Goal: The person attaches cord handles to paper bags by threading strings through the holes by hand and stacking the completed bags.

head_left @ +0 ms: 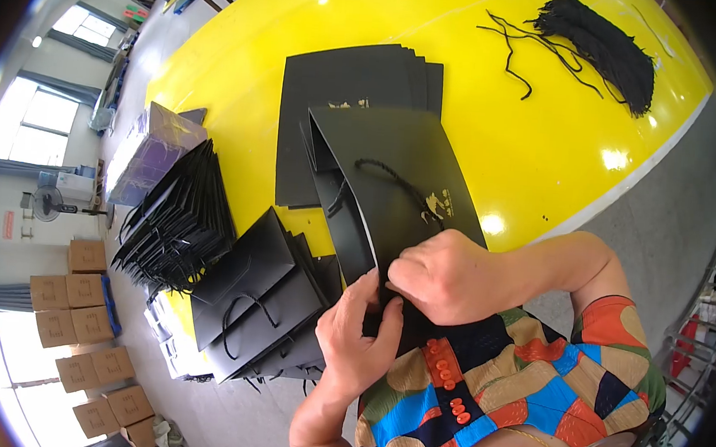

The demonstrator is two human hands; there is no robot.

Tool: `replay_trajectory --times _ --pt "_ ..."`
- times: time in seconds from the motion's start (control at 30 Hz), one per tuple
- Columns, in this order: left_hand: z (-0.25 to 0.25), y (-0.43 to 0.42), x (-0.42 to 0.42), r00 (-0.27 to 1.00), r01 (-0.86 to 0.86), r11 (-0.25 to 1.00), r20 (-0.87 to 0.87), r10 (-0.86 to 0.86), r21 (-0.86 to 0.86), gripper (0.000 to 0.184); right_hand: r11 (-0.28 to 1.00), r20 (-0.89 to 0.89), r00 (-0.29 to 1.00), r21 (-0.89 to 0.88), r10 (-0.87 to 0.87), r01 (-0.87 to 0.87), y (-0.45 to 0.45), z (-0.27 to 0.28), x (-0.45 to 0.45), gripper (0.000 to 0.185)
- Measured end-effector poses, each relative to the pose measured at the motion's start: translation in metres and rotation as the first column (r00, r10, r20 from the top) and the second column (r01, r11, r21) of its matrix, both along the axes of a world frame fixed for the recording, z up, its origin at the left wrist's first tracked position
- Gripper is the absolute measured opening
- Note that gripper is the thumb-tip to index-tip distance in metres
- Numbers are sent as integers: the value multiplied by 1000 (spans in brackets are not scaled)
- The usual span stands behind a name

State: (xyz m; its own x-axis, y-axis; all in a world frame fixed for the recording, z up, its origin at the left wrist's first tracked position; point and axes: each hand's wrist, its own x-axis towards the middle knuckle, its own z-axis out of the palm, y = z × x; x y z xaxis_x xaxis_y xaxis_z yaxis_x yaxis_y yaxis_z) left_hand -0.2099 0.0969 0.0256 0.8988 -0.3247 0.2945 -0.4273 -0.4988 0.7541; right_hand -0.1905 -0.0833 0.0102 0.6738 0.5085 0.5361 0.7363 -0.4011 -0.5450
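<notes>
A black paper gift bag [413, 148] with gold print lies tilted in front of me, its mouth parted along the left side. A black cord handle [390, 174] loops over its front panel. My left hand [359, 331] pinches the near end of the bag's rim between thumb and fingers. Close beside it, my right hand [441, 275] is curled over the same rim, its fingertips partly hidden. Whether the right fingers also hold a cord end cannot be made out. Under the bag is a stack of flat black bags [326, 80].
Black bags with cord handles [257, 299] lie at the near left, by a fanned bundle of bags [180, 219] and a purple taped box [151, 151]. A bunch of black cords [598, 53] rests at the yellow table's [241, 116] far right. Cartons [89, 329] stand on the floor.
</notes>
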Motion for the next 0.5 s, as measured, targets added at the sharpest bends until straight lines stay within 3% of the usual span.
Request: replay_trajectory --times 0.1,0.17,0.2,0.23,0.3,0.37,0.43,0.5 --pt "0 12 -3 958 69 996 -276 -83 -59 32 988 94 996 -152 -2 16 -3 3 -7 12" --pt "1 30 4 821 177 972 -522 -231 -152 27 976 159 987 -214 3 31 -5 2 -13 13" --pt "-6 29 3 832 161 960 -491 -257 -229 25 976 241 970 -198 -35 85 -3 -1 -15 14" --pt "-9 27 2 878 146 985 -447 -172 -92 23 964 274 960 -234 -55 122 -1 -1 -17 14" --pt "-19 20 13 971 223 972 -99 -216 71 23 944 311 945 -266 -105 193 7 -8 -19 17" --pt "-30 18 16 990 140 976 6 -143 168 23 967 228 969 -212 -94 144 7 -12 -14 13" --pt "-43 14 17 975 95 986 186 -120 137 18 986 183 978 -119 -94 118 -3 -11 0 10" --pt "-41 21 19 962 153 951 181 -205 267 21 995 181 978 8 -104 104 -39 -5 30 9"
